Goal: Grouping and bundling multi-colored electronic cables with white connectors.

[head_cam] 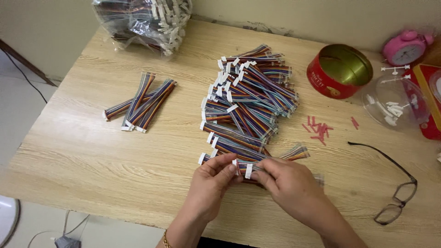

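A large pile of short rainbow-coloured ribbon cables with white connectors lies in the middle of the wooden table. At the pile's near end, my left hand pinches the white connector end of one ribbon cable. My right hand grips the same cable just to the right of the connector. A small separate group of ribbon cables lies to the left.
A clear plastic bag of more cables sits at the far edge. A red round tin, a clear plastic dish, small red bits, a pink alarm clock and black eyeglasses are at right.
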